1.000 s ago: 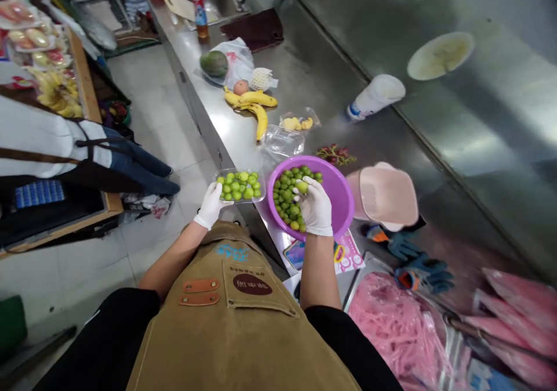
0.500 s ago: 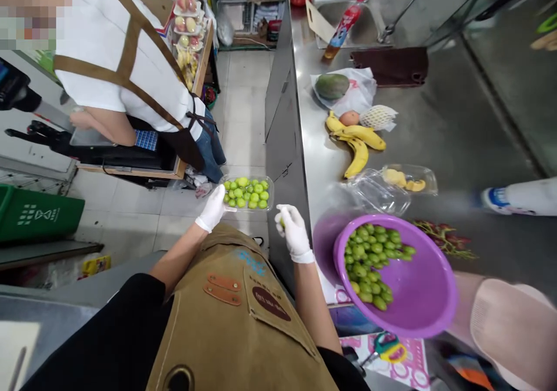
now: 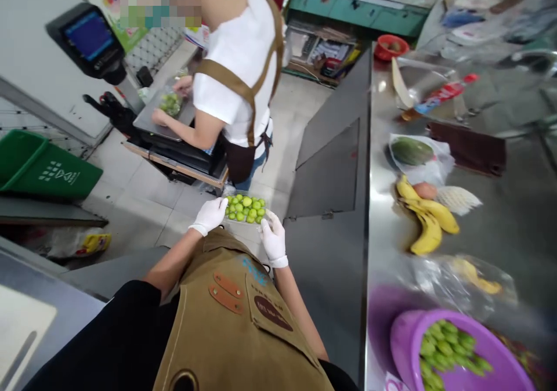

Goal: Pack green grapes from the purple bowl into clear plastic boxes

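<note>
A clear plastic tray (image 3: pixel 229 217) filled with round green grapes (image 3: pixel 246 207) is held in front of my apron, above the floor. My left hand (image 3: pixel 209 215), in a white glove, grips its left end with the thumb over the rim. At the opposite end, my gloved right hand (image 3: pixel 274 239) has its fingers closed about the tray's right corner, close against the grapes. Whether a loose grape is also between those fingers is hidden. To the right, a purple basin (image 3: pixel 404 344) on the steel counter holds more green grapes (image 3: pixel 444 347).
A co-worker (image 3: pixel 237 60) in a white shirt handles a bag of green fruit (image 3: pixel 170 103) at a scale. Bananas (image 3: pixel 429 228), a wrapped green fruit (image 3: pixel 411 150) and a bottle (image 3: pixel 439 98) lie on the counter (image 3: pixel 378 217). A green bin (image 3: pixel 56 167) stands left.
My right hand, earlier apart from the tray with a grape in its fingers, has moved left to the tray's right end. My view has turned left; the co-worker's hands and bag now show.
</note>
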### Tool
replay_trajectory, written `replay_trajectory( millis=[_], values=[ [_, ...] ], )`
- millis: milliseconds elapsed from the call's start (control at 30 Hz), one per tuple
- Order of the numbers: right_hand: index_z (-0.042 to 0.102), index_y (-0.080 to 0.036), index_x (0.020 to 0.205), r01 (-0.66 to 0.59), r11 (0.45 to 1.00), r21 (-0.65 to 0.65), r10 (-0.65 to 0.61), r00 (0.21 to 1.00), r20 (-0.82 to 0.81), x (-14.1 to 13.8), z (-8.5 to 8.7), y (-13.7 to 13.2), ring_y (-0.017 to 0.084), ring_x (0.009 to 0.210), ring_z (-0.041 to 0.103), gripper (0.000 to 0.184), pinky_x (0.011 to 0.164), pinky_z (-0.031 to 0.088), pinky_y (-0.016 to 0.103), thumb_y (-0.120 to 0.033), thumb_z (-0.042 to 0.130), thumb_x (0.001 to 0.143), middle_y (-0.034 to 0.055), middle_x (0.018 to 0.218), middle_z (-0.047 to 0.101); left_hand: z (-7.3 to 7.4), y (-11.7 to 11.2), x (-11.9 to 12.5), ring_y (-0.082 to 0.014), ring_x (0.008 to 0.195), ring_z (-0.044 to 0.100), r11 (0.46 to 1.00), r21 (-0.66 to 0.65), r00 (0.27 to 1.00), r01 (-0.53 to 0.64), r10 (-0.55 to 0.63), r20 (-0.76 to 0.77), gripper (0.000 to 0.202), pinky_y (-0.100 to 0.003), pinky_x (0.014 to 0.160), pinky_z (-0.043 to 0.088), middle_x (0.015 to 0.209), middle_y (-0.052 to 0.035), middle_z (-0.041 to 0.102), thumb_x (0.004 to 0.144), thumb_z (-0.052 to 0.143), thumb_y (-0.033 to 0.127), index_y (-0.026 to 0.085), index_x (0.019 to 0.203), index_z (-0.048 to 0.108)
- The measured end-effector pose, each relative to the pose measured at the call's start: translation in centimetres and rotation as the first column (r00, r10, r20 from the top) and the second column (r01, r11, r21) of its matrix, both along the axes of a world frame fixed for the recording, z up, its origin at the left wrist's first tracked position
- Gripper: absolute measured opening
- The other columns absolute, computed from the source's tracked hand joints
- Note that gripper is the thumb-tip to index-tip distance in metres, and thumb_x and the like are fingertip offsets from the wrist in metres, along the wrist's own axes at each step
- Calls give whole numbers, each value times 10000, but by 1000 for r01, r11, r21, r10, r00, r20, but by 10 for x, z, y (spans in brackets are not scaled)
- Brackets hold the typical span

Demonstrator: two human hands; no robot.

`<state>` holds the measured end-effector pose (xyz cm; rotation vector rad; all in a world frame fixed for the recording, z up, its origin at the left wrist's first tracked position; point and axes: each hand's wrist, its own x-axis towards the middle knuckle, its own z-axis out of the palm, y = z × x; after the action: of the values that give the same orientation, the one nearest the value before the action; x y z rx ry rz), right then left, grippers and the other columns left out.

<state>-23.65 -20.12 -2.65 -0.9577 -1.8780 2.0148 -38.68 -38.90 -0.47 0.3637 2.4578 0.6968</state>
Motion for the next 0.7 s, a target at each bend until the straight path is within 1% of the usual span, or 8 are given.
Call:
replay_trajectory(
  millis=[67, 133, 233, 300, 400, 467, 567, 700],
  values=[
    [669, -184, 1382, -55, 998, -29, 55, 998, 14, -23, -2, -21, 162, 633, 517, 652, 584, 440, 309, -580, 742, 869, -17, 736, 628, -6, -27, -15, -307, 1117, 777, 999, -38, 999, -33, 32, -33, 470, -365, 960, 533, 1159, -193, 819, 1150, 343, 408, 181, 1084, 749],
    [664, -168, 1389, -130, 991, -39, 130, 991, 14, -43, -2, -38, 158, 638, 514, 674, 589, 435, 307, -584, 741, 864, -24, 729, 621, -13, -54, -28, -300, 1085, 774, 994, -34, 993, -101, 99, -57, 457, -361, 938, 524, 1112, -185, 819, 1144, 340, 389, 185, 1033, 733],
    [679, -170, 1356, -201, 979, -38, 202, 979, 20, -62, -2, -52, 147, 634, 505, 647, 580, 415, 293, -587, 741, 864, -33, 733, 613, -21, -95, -51, -312, 1036, 767, 962, -2, 960, -274, 273, -64, 420, -370, 914, 518, 982, -172, 810, 1116, 380, 367, 212, 894, 701],
    [699, -186, 1318, -217, 975, -44, 218, 975, 35, -68, -3, -53, 136, 619, 490, 616, 559, 397, 282, -593, 755, 860, -37, 741, 610, -24, -120, -69, -335, 1001, 761, 908, 41, 905, -417, 419, -78, 403, -380, 898, 518, 844, -163, 776, 1085, 433, 362, 239, 771, 655],
    [729, -198, 1234, -213, 975, -59, 217, 973, 82, -65, -7, -48, 121, 565, 446, 599, 517, 359, 275, -634, 787, 829, -47, 719, 595, -26, -155, -99, -377, 959, 746, 804, 91, 799, -587, 594, -97, 459, -404, 902, 525, 625, -150, 663, 1057, 474, 360, 277, 613, 555],
    [744, -199, 1167, -197, 978, -73, 204, 972, 114, -57, -11, -45, 119, 539, 430, 602, 504, 348, 278, -673, 802, 802, -54, 682, 575, -26, -174, -118, -399, 966, 738, 736, 97, 729, -670, 677, -101, 486, -423, 935, 531, 544, -143, 600, 1052, 477, 349, 293, 571, 523],
    [752, -199, 1071, -151, 984, -92, 163, 976, 144, -42, -20, -41, 122, 533, 448, 603, 516, 369, 288, -717, 813, 770, -55, 659, 566, -22, -196, -142, -424, 1034, 735, 656, 84, 649, -750, 755, -99, 463, -452, 997, 535, 524, -149, 585, 1045, 475, 326, 295, 589, 546],
    [751, -191, 1012, -76, 992, -103, 95, 977, 193, -24, -32, -41, 120, 528, 465, 666, 516, 382, 291, -778, 835, 710, -43, 677, 583, -20, -211, -163, -449, 1078, 737, 606, 67, 595, -793, 794, -126, 439, -494, 1030, 539, 589, -183, 644, 1049, 438, 338, 268, 650, 608]
  ],
)
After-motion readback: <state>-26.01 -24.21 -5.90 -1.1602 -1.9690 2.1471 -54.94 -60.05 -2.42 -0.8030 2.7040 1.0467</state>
